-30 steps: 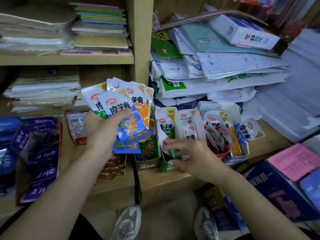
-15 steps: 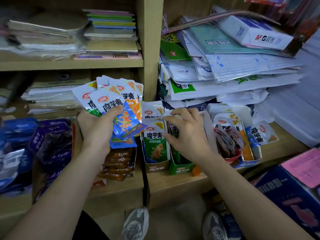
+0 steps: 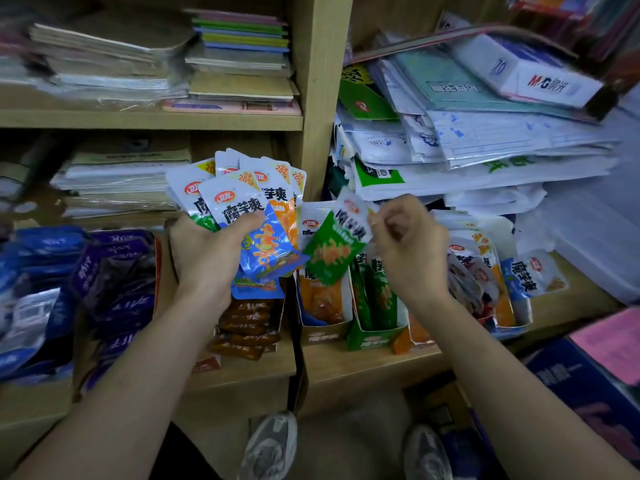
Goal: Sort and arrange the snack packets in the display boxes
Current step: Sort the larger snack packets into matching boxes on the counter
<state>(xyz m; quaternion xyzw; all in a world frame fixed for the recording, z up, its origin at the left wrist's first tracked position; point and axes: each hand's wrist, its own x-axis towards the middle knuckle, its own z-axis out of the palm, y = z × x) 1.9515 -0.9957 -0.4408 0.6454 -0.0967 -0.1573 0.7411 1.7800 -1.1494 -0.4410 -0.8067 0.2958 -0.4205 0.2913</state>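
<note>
You are facing pale wooden shelving (image 3: 242,372) that is filling most of the frame. Its upright (image 3: 320,98) is running down the upper centre. At upper left a board (image 3: 138,119) is carrying stacked notebooks (image 3: 239,39), with paper piles (image 3: 114,174) lying under it. At upper right, wrapped paper (image 3: 485,140) is slumping in a heap. Beige floor (image 3: 363,427) is showing at bottom centre. The light is falling soft and dim.

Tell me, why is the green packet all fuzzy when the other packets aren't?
Head view: the green packet pinched by the right hand is smeared by motion blur, while the fanned packets in the left hand read sharp. Same view: the stacked papers near the top-left edge look soft, and the corners are dim.
</note>
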